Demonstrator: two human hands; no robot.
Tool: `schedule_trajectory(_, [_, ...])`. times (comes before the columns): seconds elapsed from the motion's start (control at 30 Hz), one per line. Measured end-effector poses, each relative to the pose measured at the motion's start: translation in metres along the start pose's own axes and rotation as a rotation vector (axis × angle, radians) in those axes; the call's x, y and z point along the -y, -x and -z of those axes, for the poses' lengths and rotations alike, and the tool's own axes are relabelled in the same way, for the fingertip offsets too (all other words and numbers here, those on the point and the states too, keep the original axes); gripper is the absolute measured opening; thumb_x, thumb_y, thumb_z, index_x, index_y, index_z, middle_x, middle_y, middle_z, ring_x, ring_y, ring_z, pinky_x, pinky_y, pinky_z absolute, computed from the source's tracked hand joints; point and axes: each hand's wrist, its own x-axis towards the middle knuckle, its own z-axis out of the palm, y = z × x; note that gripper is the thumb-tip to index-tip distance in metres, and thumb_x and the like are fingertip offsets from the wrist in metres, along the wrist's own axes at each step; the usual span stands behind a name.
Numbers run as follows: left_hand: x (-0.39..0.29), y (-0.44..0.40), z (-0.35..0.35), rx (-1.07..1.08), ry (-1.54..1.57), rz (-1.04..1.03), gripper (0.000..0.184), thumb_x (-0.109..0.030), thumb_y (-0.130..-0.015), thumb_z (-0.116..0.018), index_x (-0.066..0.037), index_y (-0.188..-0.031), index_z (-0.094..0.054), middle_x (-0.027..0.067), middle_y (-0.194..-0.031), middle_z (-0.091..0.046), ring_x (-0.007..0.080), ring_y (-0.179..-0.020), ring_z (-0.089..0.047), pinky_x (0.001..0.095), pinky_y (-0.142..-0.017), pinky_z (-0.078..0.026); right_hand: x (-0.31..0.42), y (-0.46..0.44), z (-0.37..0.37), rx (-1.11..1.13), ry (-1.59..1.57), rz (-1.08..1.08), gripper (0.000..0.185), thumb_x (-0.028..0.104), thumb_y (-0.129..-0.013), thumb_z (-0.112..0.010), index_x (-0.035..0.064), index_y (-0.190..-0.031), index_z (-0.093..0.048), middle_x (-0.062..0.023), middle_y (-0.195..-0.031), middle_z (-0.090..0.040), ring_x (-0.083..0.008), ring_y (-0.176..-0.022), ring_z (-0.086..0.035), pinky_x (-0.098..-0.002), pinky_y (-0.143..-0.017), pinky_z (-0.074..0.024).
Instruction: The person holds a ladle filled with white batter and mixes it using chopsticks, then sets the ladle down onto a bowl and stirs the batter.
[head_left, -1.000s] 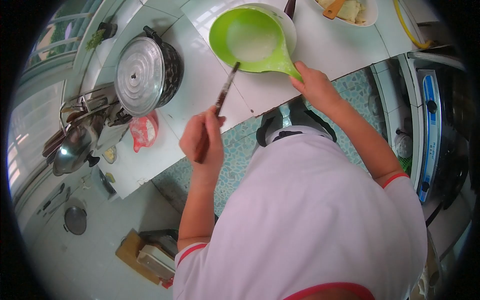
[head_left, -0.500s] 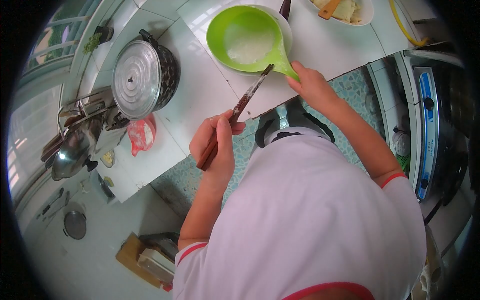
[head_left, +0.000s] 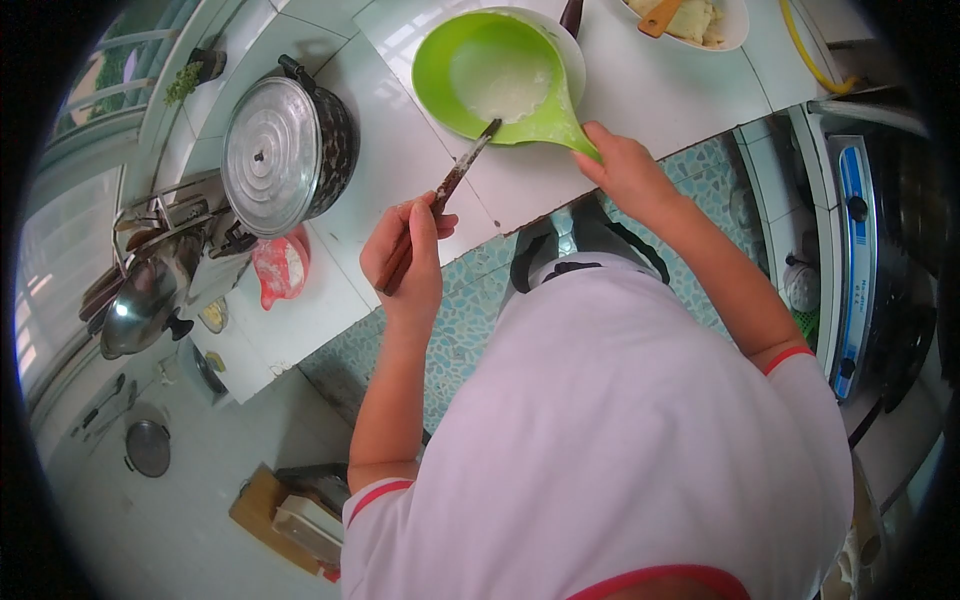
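Note:
My left hand is closed around dark brown chopsticks, their far part smeared with white. The tips reach over the near rim of a green plastic bowl with a long handle; whether they touch it I cannot tell. Inside the bowl lies a whitish, wet-looking mixture. Gripping the end of the bowl's handle, my right hand is closed near the counter edge. Part of a white dish shows beneath or behind the green bowl.
A lidded metal pot stands at the left, with a red scoop of white powder beside it. Utensils hang near a metal wok lid. A white bowl of pale food sits at the upper right. A gas stove is at the right.
My left hand has moved left and up with the chopsticks, and their tips have shifted from by the handle to over the bowl's near rim. My right hand stays on the handle.

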Motion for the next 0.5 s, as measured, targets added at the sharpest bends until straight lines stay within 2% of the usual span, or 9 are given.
schedule_trajectory(0.07, [-0.009,0.002,-0.002,0.028,0.035,0.023,0.025,-0.014,-0.092,-0.050,0.009,-0.095,-0.059,0.0141,-0.079,-0.063,0.0187,-0.067,-0.064,0.0288,-0.066,-0.053,-0.001,-0.001,0.003,0.000,-0.020,-0.007,0.025,0.023,-0.087,-0.054,0.0016,-0.094,-0.043,-0.0237,-0.073,-0.057,-0.0437,-0.070,-0.055,-0.0492,-0.063,-0.0432])
schedule_trajectory(0.17, [-0.023,0.015,-0.004,0.084,0.100,0.025,0.025,-0.014,-0.092,-0.051,0.009,-0.095,-0.059,0.0139,-0.078,-0.064,0.0187,-0.068,-0.064,0.0288,-0.067,-0.053,0.000,-0.001,0.005,0.017,-0.046,-0.010,0.024,0.023,-0.087,-0.054,0.0015,-0.094,-0.044,-0.0236,-0.072,-0.057,-0.0436,-0.070,-0.055,-0.0489,-0.062,-0.0432])
schedule_trajectory(0.27, [-0.005,0.004,-0.005,0.039,0.063,0.039,0.025,-0.014,-0.092,-0.051,0.009,-0.096,-0.059,0.0128,-0.080,-0.064,0.0177,-0.070,-0.065,0.0272,-0.068,-0.053,-0.002,-0.002,0.003,0.006,-0.044,0.001,0.025,0.023,-0.087,-0.054,0.0012,-0.093,-0.044,-0.0234,-0.072,-0.057,-0.0434,-0.069,-0.055,-0.0487,-0.061,-0.0429])
schedule_trajectory(0.37, [0.011,-0.025,-0.007,-0.002,-0.011,-0.042,0.022,-0.012,-0.091,-0.052,0.008,-0.094,-0.060,0.0106,-0.079,-0.063,0.0151,-0.069,-0.064,0.0250,-0.067,-0.051,-0.001,-0.001,0.002,0.000,-0.033,-0.004,0.022,0.020,-0.089,-0.052,0.0002,-0.093,-0.043,-0.0217,-0.069,-0.053,-0.0386,-0.064,-0.052,-0.0414,-0.060,-0.0415])
schedule_trajectory(0.43, [0.014,-0.038,-0.014,-0.046,-0.020,-0.140,0.017,-0.008,-0.090,-0.052,0.007,-0.090,-0.061,0.0081,-0.075,-0.063,0.0124,-0.067,-0.063,0.0223,-0.063,-0.049,0.001,-0.001,0.004,0.022,-0.047,-0.041,0.022,0.020,-0.089,-0.052,0.0002,-0.093,-0.043,-0.0218,-0.069,-0.053,-0.0387,-0.064,-0.051,-0.0414,-0.060,-0.0416])
schedule_trajectory(0.5, [0.019,-0.035,-0.017,0.068,-0.007,-0.126,0.015,-0.006,-0.089,-0.053,0.007,-0.089,-0.061,0.0085,-0.078,-0.063,0.0128,-0.067,-0.063,0.0225,-0.063,-0.049,0.001,-0.002,0.005,0.030,-0.052,-0.044,0.022,0.020,-0.089,-0.052,0.0002,-0.092,-0.043,-0.0218,-0.069,-0.052,-0.0387,-0.064,-0.051,-0.0413,-0.060,-0.0416])
